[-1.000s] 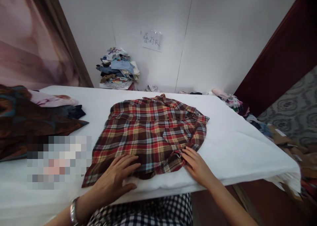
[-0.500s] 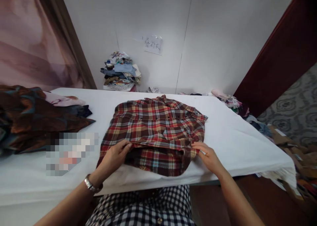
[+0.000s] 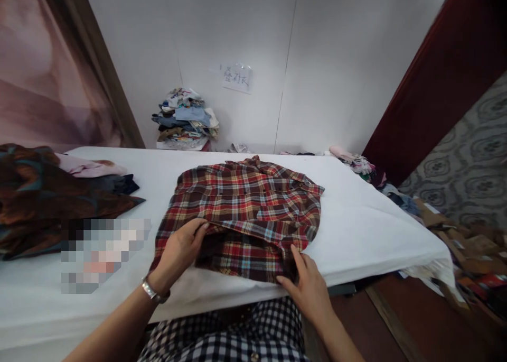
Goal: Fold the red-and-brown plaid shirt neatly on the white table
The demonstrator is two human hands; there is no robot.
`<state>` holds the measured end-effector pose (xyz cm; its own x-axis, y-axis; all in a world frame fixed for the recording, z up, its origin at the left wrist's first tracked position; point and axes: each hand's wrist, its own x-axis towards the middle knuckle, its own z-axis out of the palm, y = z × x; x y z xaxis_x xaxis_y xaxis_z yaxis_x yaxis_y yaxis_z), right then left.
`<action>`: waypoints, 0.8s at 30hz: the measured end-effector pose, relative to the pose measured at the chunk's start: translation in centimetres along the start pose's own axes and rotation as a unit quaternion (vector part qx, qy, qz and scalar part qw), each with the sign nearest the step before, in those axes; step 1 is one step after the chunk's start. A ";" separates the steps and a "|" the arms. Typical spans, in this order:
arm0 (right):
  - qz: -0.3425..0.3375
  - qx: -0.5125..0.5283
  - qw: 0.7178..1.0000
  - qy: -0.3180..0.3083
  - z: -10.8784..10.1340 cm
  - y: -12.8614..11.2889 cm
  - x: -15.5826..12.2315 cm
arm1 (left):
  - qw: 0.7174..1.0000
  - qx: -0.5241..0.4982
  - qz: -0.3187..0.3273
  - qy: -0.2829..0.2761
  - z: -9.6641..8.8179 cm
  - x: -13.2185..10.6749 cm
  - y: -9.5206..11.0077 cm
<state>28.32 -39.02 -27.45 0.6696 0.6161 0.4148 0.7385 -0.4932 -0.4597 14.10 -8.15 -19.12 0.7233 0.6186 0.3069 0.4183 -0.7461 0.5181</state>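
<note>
Upper centre: paper sign point(image 3: 236, 79), handwritten "叠衬衣" | plaid shirt point(image 3: 237, 203): mid-frame on tabletop point(image 3: 376, 230), between both hands | left hand point(image 3: 180, 251): fingers pinching its lifted edge | right hand point(image 3: 311, 288): thumb and fingers parted, touching its lower-right part

Hands point(image 3: 182, 248): 2; plaid shirt point(image 3: 237, 203): 1; bench point(image 3: 364, 219): 1; sign point(image 3: 236, 79): 1; wristband point(image 3: 149, 289): 1; tall clothes stack point(image 3: 185, 120) beyond far edge: 1.
</note>
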 end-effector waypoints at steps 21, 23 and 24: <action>-0.001 0.084 0.996 -0.033 -2.2 0.4 10.7 | 0.993 0.080 -0.022 -0.087 1.7 -0.2 -3.1; -0.004 0.052 0.998 0.043 -1.4 1.3 7.5 | 0.993 0.060 -0.030 -0.099 1.5 -0.2 -3.5; 0.000 0.028 0.997 0.072 -1.0 1.8 5.7 | 0.993 0.048 -0.030 -0.105 1.4 -0.2 -3.6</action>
<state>33.55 -37.04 -25.14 0.6772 0.5192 0.5214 0.7354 -0.4553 -0.5019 13.19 -5.95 -22.20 0.7902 0.6048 0.0995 0.5070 -0.7362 0.4484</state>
